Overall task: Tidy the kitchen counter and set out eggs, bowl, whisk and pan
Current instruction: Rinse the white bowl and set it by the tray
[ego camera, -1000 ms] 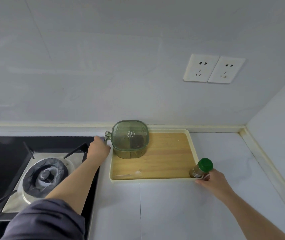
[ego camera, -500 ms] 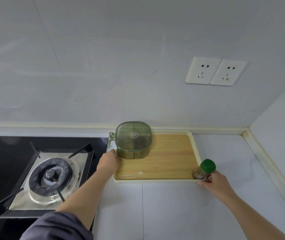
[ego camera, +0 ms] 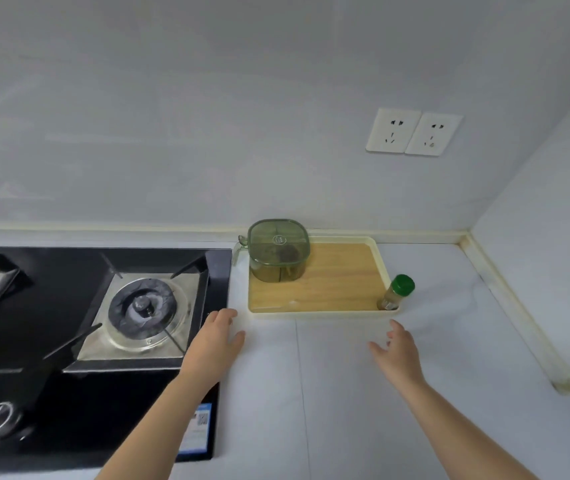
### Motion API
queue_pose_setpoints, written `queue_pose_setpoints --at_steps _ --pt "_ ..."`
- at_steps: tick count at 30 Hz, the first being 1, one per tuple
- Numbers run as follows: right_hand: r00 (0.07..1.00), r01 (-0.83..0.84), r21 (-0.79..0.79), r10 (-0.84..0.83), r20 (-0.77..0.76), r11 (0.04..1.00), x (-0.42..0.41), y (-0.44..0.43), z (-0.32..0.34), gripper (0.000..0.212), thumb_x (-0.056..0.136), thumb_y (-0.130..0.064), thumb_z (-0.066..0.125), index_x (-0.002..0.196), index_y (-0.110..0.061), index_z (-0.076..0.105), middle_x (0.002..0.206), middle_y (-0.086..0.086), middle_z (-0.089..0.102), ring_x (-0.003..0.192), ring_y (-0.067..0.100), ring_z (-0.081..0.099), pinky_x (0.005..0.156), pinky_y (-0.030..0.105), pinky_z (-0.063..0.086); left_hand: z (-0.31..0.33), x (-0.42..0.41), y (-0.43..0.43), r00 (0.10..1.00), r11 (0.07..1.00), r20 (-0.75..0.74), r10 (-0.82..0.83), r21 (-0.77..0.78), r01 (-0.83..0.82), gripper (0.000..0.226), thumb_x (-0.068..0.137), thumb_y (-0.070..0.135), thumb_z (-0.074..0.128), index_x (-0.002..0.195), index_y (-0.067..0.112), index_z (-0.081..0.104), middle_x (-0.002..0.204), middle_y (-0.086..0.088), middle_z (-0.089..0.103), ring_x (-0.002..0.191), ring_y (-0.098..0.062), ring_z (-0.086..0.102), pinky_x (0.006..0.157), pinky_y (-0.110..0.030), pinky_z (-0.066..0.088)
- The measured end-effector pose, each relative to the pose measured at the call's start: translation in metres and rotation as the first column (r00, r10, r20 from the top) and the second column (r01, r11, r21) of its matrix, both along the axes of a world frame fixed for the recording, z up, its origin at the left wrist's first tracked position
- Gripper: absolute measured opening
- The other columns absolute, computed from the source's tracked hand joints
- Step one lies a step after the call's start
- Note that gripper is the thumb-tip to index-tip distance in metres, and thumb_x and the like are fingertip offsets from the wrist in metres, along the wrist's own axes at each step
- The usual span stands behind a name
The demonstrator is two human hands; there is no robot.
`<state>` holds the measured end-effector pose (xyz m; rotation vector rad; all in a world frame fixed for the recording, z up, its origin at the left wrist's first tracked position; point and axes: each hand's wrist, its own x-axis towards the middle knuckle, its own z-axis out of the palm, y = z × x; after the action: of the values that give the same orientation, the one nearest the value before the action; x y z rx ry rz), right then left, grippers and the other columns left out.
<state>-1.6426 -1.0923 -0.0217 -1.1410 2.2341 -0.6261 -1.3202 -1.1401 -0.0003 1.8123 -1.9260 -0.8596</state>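
Left hand (ego camera: pixel 216 344): nearest to us on the left, over the seam between hob (ego camera: pixel 51 341) and desk (ego camera: pixel 345 403). Its fingers are apart and relaxed and hold nothing. We cannot tell whether it touches the surface.
Right hand (ego camera: pixel 397 351): level with the left, over bare desk. Its fingers are spread and hold nothing.
Tray (ego camera: pixel 325 312): straight ahead of both hands, just beyond the fingertips. Its long axis runs left to right along the back wall (ego camera: pixel 207 133). Its front left corner is nearer the left hand, its front right corner nearer the right.
Bottle (ego camera: pixel 396 294): green-capped, in the tray's front right corner, directly beyond the right hand and nearer to it than to the left. It seems to lean right, though that may be the lens.
Box (ego camera: pixel 278 251): green and lidded, at the tray's back left, with a small handle overhanging the rim toward the hob.
Eggs, bowl, whisk, pan: none in view, so we judge the setting-out not yet begun.
Next move, our guess: both hands are placed to take the tray by its front corners.
Edges: the hob lies close on the left and the wall close behind the tray.
Open room: bare desk in front of the tray and to its right, up to the side wall.
Farthest: two sockets (ego camera: pixel 413 131) high on the wall.
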Motion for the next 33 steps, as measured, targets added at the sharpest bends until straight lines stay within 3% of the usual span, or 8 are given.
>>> queue_pose_setpoints --at_steps 6,14,23,33 --pt "0.951 -0.297 -0.190 0.307 0.029 0.936 0.135 0.047 0.046 0.055 0.085 -0.015 0.069 0.135 -0.012 0.047 0.127 0.006 0.053 0.115 0.017 0.053 0.094 0.023 0.039 0.036 0.079 0.085 0.998 0.993 -0.058 0.013 -0.115 -0.020 0.031 0.093 0.026 0.058 0.123 0.024 0.054 0.114 0.014 0.052 0.100 -0.004 0.054 0.084 -0.017 0.043" --pt "0.793 -0.499 -0.415 0.594 0.136 0.761 0.349 0.135 0.114 0.040 0.088 -0.020 0.066 0.123 -0.032 0.052 0.119 -0.017 0.055 0.109 -0.003 0.053 0.084 0.012 0.043 0.076 0.248 0.226 0.957 0.926 -0.185 0.221 -0.267 -0.266 0.025 0.092 0.022 0.059 0.116 0.027 0.059 0.110 0.019 0.055 0.100 0.004 0.053 0.086 -0.017 0.044" --pt "0.519 -0.712 -0.473 0.843 0.145 0.520 0.559 0.191 0.152 0.034 0.089 -0.021 0.064 0.117 -0.037 0.054 0.117 -0.023 0.055 0.109 -0.007 0.051 0.088 0.017 0.046 0.106 0.427 0.343 0.784 0.716 -0.306 0.540 -0.322 -0.619 0.019 0.093 0.019 0.056 0.110 0.028 0.061 0.106 0.018 0.058 0.102 0.004 0.053 0.076 -0.008 0.040" --pt "0.352 -0.810 -0.460 0.929 0.116 0.365 0.710 0.166 0.145 0.034 0.089 -0.021 0.063 0.114 -0.041 0.052 0.115 -0.023 0.054 0.107 -0.008 0.050 0.084 0.013 0.043 0.096 0.554 0.358 0.677 0.604 -0.321 0.662 -0.306 -0.736 0.020 0.092 0.019 0.056 0.103 0.036 0.061 0.100 0.030 0.054 0.101 0.005 0.052 0.079 -0.020 0.044"
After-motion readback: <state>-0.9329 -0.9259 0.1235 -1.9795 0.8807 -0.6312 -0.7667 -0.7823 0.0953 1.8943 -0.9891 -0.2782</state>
